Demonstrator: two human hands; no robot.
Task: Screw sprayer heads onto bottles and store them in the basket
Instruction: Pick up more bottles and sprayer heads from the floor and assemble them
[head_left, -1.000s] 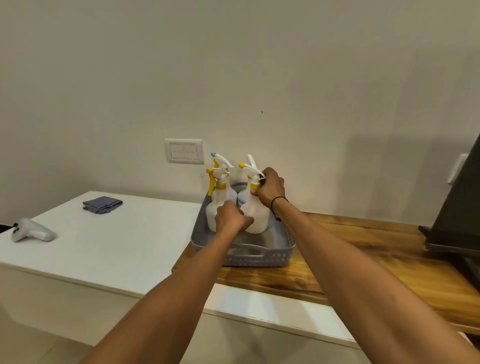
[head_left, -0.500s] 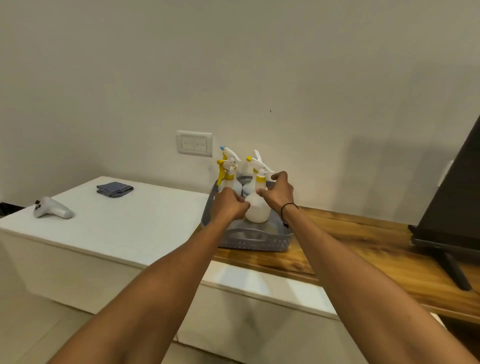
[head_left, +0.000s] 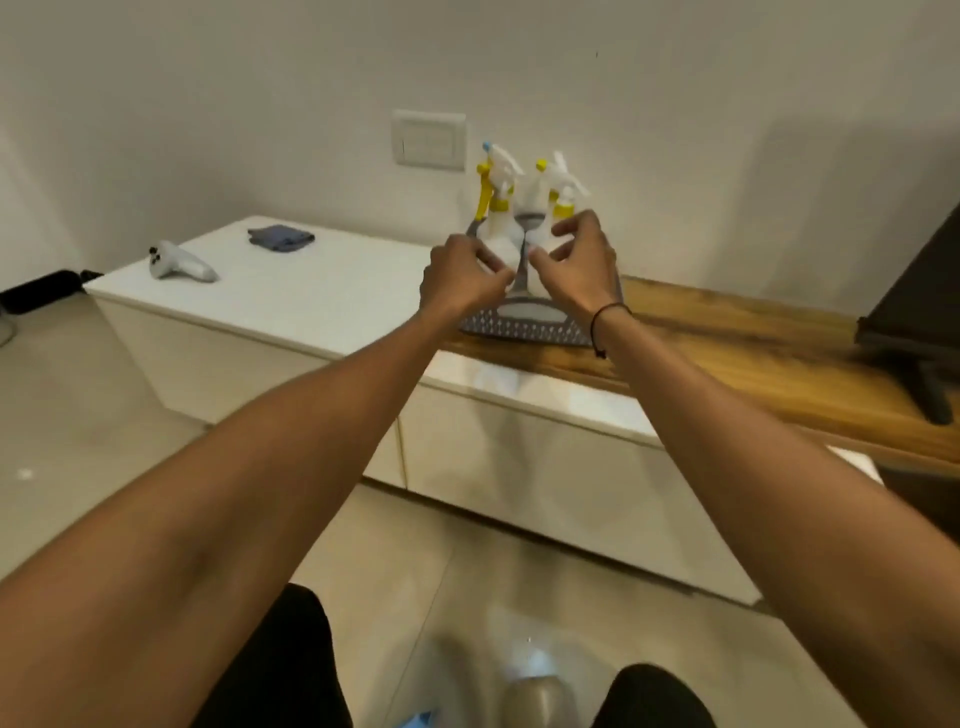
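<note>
A grey perforated basket (head_left: 524, 326) stands on the wooden counter (head_left: 753, 343) against the wall. Inside it stand several white spray bottles with white and yellow sprayer heads, a left front bottle (head_left: 497, 234) and a right front bottle (head_left: 563, 200) among them. My left hand (head_left: 460, 278) hovers in front of the left bottle with fingers loosely curled, holding nothing. My right hand (head_left: 579, 262) is in front of the right bottle, thumb and fingers apart around empty air. Both hands hide the bottles' lower bodies.
A white cabinet top (head_left: 322, 283) to the left carries a white handheld controller (head_left: 179, 264) and a folded grey cloth (head_left: 280, 237). A dark monitor on a stand (head_left: 919, 296) is at the right edge. A wall switch plate (head_left: 428, 139) is behind the basket.
Both hands have let go of the front bottles and drawn back from the basket. The view has pulled away and tilted down, so the floor and my legs show.
</note>
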